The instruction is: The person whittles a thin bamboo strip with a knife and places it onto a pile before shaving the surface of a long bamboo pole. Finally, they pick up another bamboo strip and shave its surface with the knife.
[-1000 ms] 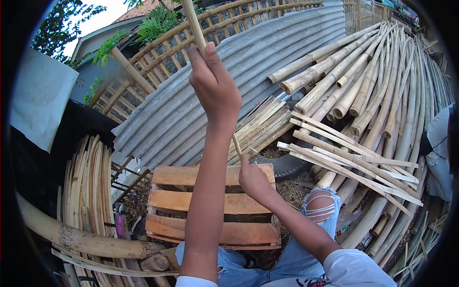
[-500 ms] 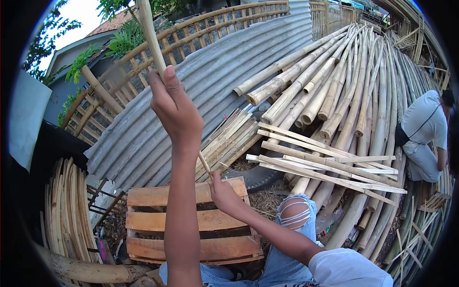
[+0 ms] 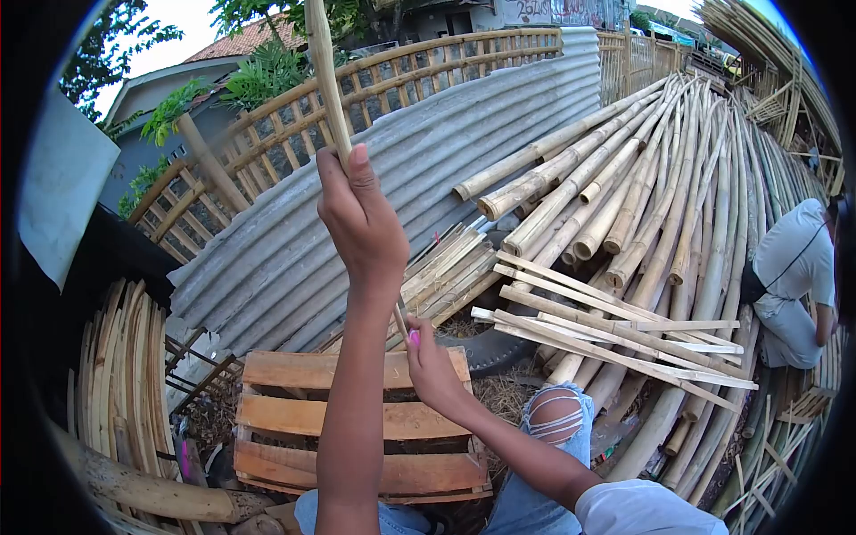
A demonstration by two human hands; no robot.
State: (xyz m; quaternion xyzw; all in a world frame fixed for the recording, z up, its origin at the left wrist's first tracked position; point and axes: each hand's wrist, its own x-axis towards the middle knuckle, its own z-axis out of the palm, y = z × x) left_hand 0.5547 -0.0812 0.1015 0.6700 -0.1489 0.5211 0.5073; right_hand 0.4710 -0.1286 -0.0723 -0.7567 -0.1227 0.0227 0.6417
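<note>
My left hand is closed round a long pale bamboo strip, its thumb pressed along the strip. The strip slants up to the top edge, and lower down it passes behind my left forearm. My right hand is closed lower down, by the strip's lower part. A bit of pink handle shows in its fingers, apparently a knife's; the blade is mostly hidden. Below both hands stands a low slatted wooden bench.
Split bamboo strips lie crosswise on a heap of bamboo poles at right. A corrugated metal sheet leans along a bamboo fence. More strips stand at left. A person crouches at far right.
The view has tilted slightly, so most things sit a little further right. Both hands keep their grips. The pink handle now shows at my right hand.
</note>
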